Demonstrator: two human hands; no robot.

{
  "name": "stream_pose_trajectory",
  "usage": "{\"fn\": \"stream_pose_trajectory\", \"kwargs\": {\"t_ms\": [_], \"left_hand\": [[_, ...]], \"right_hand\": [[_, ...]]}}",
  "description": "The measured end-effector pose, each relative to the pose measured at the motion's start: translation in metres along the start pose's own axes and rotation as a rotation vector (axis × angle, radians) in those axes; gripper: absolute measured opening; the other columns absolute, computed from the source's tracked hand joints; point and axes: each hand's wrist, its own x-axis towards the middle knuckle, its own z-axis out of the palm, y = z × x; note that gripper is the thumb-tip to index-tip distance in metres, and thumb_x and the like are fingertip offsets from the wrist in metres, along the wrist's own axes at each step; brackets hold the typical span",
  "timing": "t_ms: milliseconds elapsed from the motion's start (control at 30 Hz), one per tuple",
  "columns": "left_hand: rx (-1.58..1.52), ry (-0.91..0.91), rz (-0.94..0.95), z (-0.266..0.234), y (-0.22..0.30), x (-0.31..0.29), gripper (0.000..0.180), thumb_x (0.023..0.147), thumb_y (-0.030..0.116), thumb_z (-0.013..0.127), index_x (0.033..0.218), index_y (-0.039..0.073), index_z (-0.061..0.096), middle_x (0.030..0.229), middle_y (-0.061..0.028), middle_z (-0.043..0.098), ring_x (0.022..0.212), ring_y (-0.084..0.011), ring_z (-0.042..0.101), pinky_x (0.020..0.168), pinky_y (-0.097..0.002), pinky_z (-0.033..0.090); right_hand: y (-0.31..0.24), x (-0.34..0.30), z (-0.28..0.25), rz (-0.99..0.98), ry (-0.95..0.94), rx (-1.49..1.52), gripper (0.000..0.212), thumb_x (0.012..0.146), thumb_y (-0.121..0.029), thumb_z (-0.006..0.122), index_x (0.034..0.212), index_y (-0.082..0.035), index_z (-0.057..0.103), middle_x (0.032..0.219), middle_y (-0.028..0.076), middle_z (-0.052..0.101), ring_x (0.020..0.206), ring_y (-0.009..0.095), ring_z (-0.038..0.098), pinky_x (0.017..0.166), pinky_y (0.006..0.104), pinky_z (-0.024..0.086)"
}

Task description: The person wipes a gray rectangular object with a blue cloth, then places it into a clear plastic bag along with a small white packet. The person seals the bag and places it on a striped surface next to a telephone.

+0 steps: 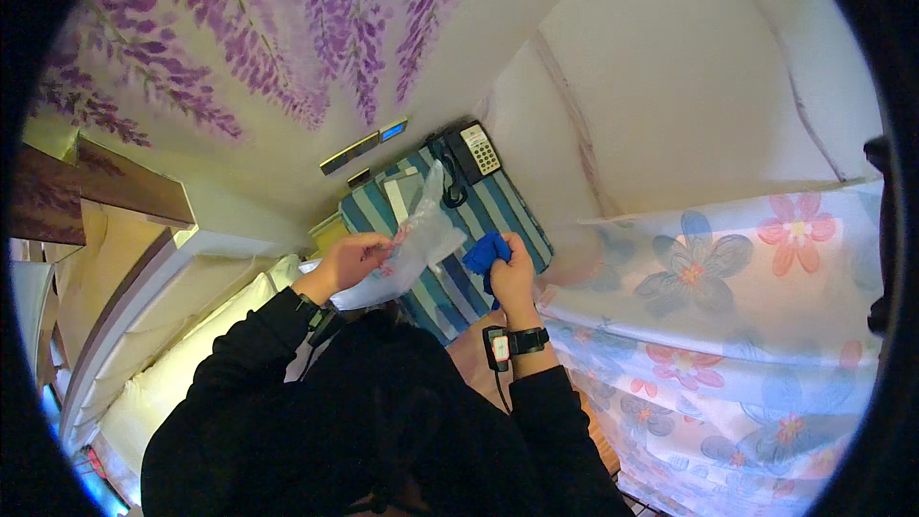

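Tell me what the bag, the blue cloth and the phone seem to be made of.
Bag: likely thin plastic film, slightly glossy, as it looks translucent and crinkled.
Blue cloth: probably soft, matte fabric, since it bunches in the right hand; the fibre can't be told.
Phone: likely hard moulded plastic, judging by its crisp edges; finish unclear.

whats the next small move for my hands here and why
Perhaps spread the plastic bag to find its mouth: the left hand pinches it, the right hand holds a bunched blue cloth close beside it, and no clear opening shows.
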Motion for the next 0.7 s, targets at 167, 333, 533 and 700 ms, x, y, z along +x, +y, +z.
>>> {"fn": "stream_pose_trajectory", "kwargs": {"t_ms": [167,333,533,700], "left_hand": [[0.114,-0.141,0.077,-0.018,0.044,-0.004,0.022,0.095,0.014,0.068,0.116,0.008,0.069,0.093,-0.0110,0.072,0.079,-0.0166,0.068,0.072,-0.0309,0.052],[-0.095,-0.088,0.002,-0.025,0.074,0.003,0.022,0.099,0.016,0.065,0.118,0.005,0.068,0.094,-0.0037,0.069,0.084,-0.0099,0.063,0.077,-0.0281,0.052],[-0.347,-0.061,0.053,-0.022,0.094,0.022,0.027,0.102,0.019,0.060,0.124,0.004,0.064,0.096,0.0013,0.066,0.086,-0.0071,0.059,0.081,-0.0266,0.049],[-0.398,0.000,0.121,0.001,0.116,0.034,0.026,0.103,0.020,0.060,0.123,0.004,0.064,0.092,0.0021,0.064,0.086,-0.0058,0.058,0.078,-0.0264,0.049]], "right_hand": [[-0.038,-0.008,-0.009,-0.181,-0.034,-0.151,0.040,0.077,0.002,0.052,0.114,-0.009,0.064,0.092,0.023,0.070,0.089,0.043,0.068,0.080,0.0435,0.054],[-0.068,-0.020,-0.027,-0.251,-0.017,-0.250,0.033,0.080,-0.011,0.058,0.111,-0.010,0.066,0.091,0.024,0.070,0.085,0.044,0.068,0.076,0.0461,0.054],[-0.080,-0.022,-0.063,-0.249,0.114,-0.315,0.041,0.089,-0.047,0.070,0.098,-0.007,0.070,0.078,0.018,0.069,0.074,0.037,0.068,0.065,0.0429,0.052],[-0.060,-0.011,-0.096,-0.294,-0.028,-0.433,0.035,0.091,-0.040,0.067,0.100,-0.006,0.072,0.082,0.017,0.071,0.077,0.038,0.069,0.068,0.0432,0.054]]}}
